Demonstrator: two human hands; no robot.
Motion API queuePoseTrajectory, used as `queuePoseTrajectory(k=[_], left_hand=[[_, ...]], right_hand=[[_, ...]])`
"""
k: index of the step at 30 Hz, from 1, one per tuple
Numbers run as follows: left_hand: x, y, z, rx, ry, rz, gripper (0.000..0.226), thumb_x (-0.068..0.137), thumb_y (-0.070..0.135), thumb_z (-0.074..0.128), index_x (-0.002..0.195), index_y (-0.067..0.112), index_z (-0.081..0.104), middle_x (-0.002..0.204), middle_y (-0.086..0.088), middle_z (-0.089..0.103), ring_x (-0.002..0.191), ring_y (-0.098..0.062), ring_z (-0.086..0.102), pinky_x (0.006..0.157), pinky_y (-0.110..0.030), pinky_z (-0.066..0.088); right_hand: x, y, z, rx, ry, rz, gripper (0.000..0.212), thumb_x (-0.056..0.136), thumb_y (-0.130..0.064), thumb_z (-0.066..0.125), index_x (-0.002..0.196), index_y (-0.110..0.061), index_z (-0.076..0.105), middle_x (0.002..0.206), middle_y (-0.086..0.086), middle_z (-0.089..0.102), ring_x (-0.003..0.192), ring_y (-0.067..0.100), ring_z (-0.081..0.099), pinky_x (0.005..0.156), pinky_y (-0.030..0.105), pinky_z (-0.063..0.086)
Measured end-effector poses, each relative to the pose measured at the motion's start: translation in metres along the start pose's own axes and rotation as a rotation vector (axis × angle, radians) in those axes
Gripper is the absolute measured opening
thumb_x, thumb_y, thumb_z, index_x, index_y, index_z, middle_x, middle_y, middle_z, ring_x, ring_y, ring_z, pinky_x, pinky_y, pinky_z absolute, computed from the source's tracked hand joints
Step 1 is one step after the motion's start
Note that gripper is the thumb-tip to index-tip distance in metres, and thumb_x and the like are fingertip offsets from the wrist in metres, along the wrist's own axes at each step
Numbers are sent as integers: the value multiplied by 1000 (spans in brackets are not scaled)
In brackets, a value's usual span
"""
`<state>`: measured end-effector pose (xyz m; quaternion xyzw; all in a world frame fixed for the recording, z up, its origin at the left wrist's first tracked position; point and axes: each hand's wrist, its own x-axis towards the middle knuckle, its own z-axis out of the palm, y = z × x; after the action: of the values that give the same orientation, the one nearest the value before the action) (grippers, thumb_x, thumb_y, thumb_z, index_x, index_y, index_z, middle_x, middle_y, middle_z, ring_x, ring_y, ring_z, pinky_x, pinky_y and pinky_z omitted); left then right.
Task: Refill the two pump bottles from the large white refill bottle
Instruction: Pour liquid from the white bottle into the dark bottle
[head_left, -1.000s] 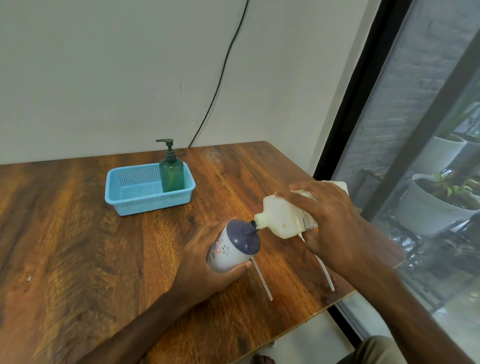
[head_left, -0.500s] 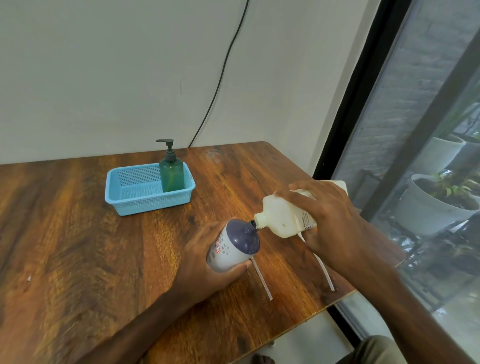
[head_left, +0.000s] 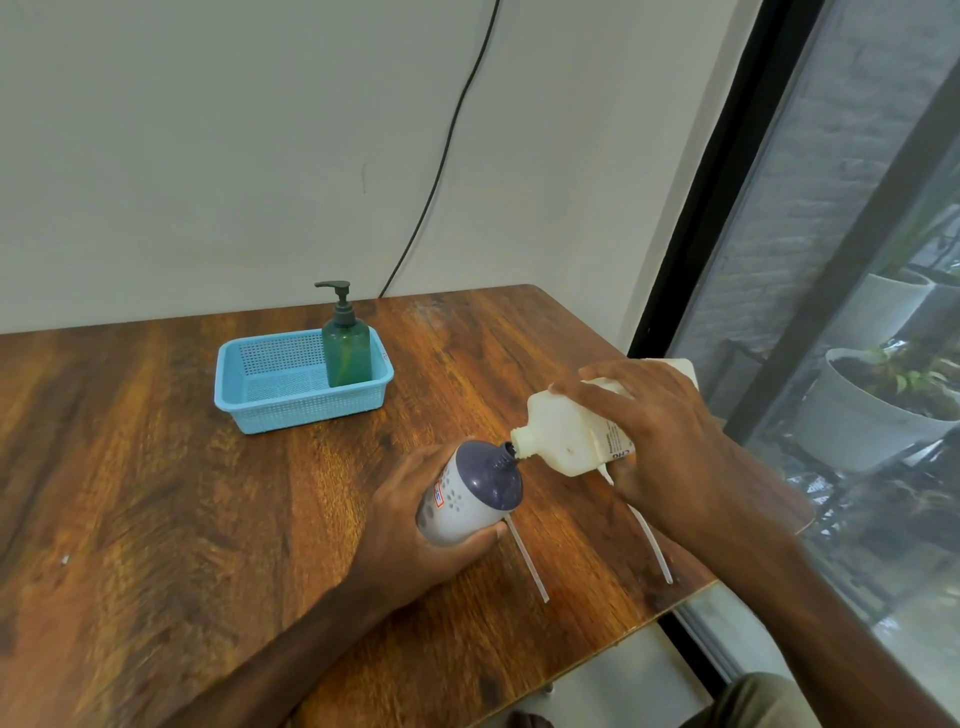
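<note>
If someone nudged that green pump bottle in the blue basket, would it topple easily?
Probably fairly tippy: the green pump bottle stands taller than it is wide, with its pump head high up. The blue basket has low walls, so it would likely catch only the base. The smooth plastic looks stiff.

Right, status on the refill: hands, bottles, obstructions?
Left hand grips purple-topped bottle, tilted. Right hand tips white refill bottle, neck at its mouth. Green pump bottle upright in blue basket. Nothing blocks the pour.

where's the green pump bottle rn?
Head view: the green pump bottle stands upright in the right end of the blue basket, at the far side of the table.
</note>
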<state>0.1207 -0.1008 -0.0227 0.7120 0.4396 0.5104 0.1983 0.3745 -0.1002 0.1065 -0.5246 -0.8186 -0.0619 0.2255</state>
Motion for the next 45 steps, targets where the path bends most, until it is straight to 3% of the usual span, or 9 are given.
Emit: queuePoseTrajectory(k=[8,13,22,30,33,40,45], left_hand=[[0,0,0,7,0,3,84,68,48,97,139,22,61,131,15,63,121,-11,63,98,-29,55],[-1,2,-1,7,0,3,84,67,47,97,139,22,61,131,16,63,121,-8,63,97,-20,52],[-1,1,0,11,8,12,83,67,46,98,138,22,61,130,16,63,120,-8,63,98,-18,51],[-1,0,-1,22,7,10,83,67,47,97,139,25,60,130,17,62,121,-6,62,97,-19,52],[-1,1,-1,19,12,14,83,67,46,97,139,28,60,131,19,62,121,-5,62,97,-21,52],[-1,-2,0,31,7,8,85,68,50,96,140,26,60,133,17,62,123,-8,62,99,-30,55],[-1,-2,1,17,6,5,83,68,49,96,140,28,59,132,19,61,122,-8,62,98,-29,55]], right_hand=[[0,-1,0,-11,-2,2,82,63,-12,96,137,-25,63,139,11,62,132,38,54,106,42,28],[1,-2,-2,-8,-15,7,81,66,-16,94,139,-28,61,142,9,60,135,35,51,111,49,34],[2,-3,-1,-51,36,-46,85,54,-14,100,132,-23,67,131,14,67,123,42,60,100,58,44],[4,-7,-6,-35,-30,0,82,65,-16,95,139,-29,61,142,10,60,135,36,51,111,48,31],[3,-6,-7,-50,-17,-13,83,63,-16,96,138,-28,62,139,11,62,132,37,53,109,53,36],[4,-7,-6,-46,-29,6,80,67,-16,94,139,-28,61,143,10,60,135,36,51,106,38,22],[5,-6,-5,-30,-43,1,80,65,-14,95,137,-25,63,139,12,62,132,39,54,107,41,26]])
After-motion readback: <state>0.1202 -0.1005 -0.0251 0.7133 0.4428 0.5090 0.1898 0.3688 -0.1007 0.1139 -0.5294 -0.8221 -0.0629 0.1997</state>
